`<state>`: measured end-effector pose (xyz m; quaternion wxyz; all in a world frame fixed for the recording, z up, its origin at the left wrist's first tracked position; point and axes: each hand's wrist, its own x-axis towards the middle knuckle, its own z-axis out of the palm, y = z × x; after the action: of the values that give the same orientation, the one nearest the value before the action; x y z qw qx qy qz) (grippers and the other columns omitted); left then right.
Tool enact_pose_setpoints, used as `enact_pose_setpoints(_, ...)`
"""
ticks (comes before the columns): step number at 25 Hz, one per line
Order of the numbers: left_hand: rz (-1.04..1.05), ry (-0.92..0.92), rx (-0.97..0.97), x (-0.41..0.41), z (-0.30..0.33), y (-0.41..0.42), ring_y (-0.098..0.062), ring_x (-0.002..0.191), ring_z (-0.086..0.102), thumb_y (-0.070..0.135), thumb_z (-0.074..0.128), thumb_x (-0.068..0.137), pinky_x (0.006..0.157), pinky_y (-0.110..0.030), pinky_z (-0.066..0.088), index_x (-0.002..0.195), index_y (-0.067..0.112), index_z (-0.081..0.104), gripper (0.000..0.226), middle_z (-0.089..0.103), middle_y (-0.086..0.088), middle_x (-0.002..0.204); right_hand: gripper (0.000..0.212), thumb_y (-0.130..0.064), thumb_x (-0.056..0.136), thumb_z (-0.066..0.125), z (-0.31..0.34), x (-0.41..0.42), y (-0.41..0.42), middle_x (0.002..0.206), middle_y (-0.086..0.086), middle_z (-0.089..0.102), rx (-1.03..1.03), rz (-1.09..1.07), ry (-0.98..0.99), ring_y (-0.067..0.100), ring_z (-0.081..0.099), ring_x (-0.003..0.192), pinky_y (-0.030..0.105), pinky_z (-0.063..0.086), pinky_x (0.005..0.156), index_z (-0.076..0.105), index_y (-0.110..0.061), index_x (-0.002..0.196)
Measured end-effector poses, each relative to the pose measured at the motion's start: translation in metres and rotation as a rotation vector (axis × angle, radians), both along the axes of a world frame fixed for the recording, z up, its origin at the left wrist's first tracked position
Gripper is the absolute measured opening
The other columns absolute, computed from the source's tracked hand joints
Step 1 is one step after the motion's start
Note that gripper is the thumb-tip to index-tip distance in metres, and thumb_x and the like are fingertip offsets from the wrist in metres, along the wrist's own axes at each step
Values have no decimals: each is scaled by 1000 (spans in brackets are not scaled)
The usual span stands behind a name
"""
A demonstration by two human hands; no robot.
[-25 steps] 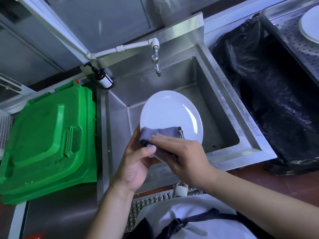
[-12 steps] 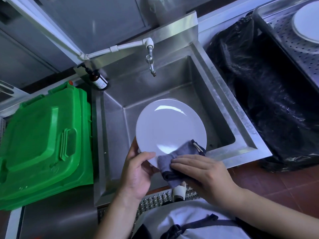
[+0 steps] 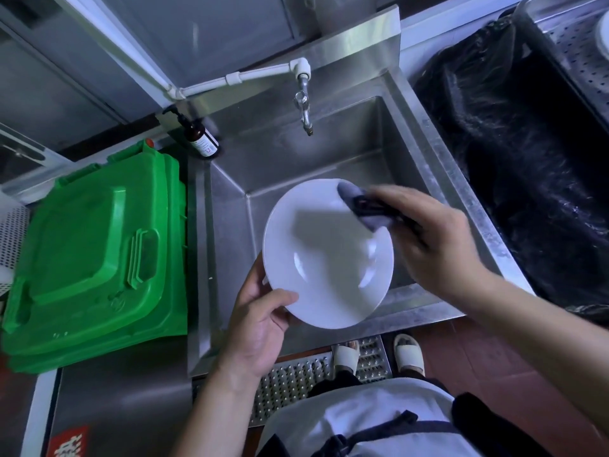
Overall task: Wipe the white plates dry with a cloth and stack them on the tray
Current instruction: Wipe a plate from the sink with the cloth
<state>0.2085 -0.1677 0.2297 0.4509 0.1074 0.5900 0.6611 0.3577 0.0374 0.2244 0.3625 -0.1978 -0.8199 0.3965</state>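
White ceramic plate [image 3: 324, 255] is held tilted over the near part of the steel sink [image 3: 329, 159], presumably so any drips fall into the basin rather than onto the floor. Left hand [image 3: 260, 321] supports it at the near-left rim, thumb lying over the upper face and fingers curled beneath, pinching the edge. Right hand [image 3: 428, 239] is closed around a bunched grey cloth [image 3: 362, 206], pressing it against the far-right rim of the plate; the hand is motion-blurred, consistent with a wiping stroke in progress. Judged stage: drying under way, stacking not yet done for this plate. A perforated metal tray [image 3: 573, 51] lies at the far right, with the edge of another white plate [image 3: 603, 37] just showing on it at the frame edge; it sits well apart from the held plate, beyond a bin lined with a black bag [image 3: 527, 179]. Green plastic bin [image 3: 95, 252] stands left of the sink, lid shut. Tap [image 3: 304, 107] hangs over the basin, no water seen running. Brown pump bottle [image 3: 201, 138] stands at the far-left corner of the sink; its label carries print too small to read. A red patch with white characters [image 3: 67, 443] shows at the near-left edge, cropped and illegible.
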Motion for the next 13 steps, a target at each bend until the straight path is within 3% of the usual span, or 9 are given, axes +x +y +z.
enact_pose_setpoints(2, -24, -16, 20, 0, 4, 0, -20, 104, 69, -2, 65, 66, 76, -33, 61, 121, 32, 73, 65, 73, -4, 117, 32, 5, 93, 60, 15, -31, 5, 133, 12, 65, 289, 263, -19, 29, 57, 131, 49, 43, 109, 70, -3, 122)
enact_pose_setpoints(4, -48, -39, 64, 0, 8, -1, -23, 108, 69, -4, 64, 67, 82, -34, 60, 125, 29, 72, 67, 72, -8, 122, 36, 3, 93, 60, 20, -51, 7, 142, 11, 58, 522, 502, -111, 35, 47, 139, 57, 35, 113, 69, -7, 127)
enact_pose_setpoints(6, -35, -56, 85, -2, 11, -3, -27, 112, 68, -6, 60, 70, 88, -38, 60, 129, 25, 70, 67, 71, -12, 127, 40, 0, 96, 59, 19, -59, 16, 148, 8, 53, 607, 591, -161, 33, 42, 143, 57, 30, 117, 64, -10, 134)
enact_pose_setpoints(9, 34, -59, 68, -6, 13, -9, -28, 115, 66, -6, 60, 69, 84, -40, 58, 129, 24, 67, 68, 68, -10, 129, 41, 0, 95, 62, 10, -59, 33, 146, 8, 54, 580, 476, -200, 32, 45, 141, 56, 34, 115, 64, -11, 134)
enact_pose_setpoints(13, 111, 1, 89, -15, 16, -15, -27, 118, 63, -5, 56, 72, 75, -41, 56, 126, 34, 68, 68, 67, -1, 129, 36, 0, 94, 63, -15, -38, 20, 138, 11, 61, 365, 279, -268, 35, 53, 134, 56, 43, 109, 68, -8, 129)
